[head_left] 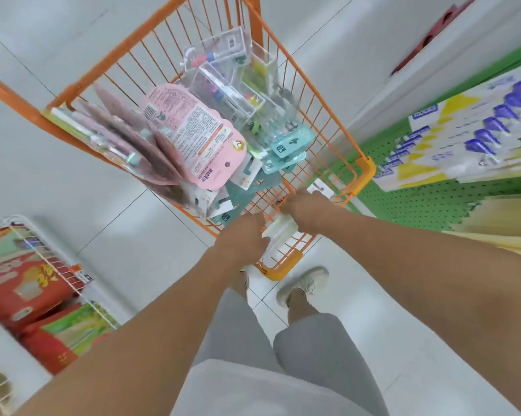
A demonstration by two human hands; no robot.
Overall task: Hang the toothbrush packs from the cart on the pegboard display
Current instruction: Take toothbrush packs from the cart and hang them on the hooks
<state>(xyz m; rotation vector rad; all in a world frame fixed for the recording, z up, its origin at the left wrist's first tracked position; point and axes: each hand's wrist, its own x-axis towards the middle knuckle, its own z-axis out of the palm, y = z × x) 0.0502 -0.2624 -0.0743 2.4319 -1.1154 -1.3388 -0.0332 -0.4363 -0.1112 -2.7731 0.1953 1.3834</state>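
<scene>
We curl both hands, left hand (242, 235) and right hand (305, 208), on the cart (365, 169) rim, apparently gripping; toothbrush packs (193, 133) heaped inside. Pegboard (418, 202) close right: a shove could spill packs.

Cart (295, 85): orange coated metal wire. Toothbrush packs (193, 127): matt pink card, glossy clear plastic blisters. Pegboard (418, 202): green perforated metal. Floor (73, 163): glossy white tile.
</scene>
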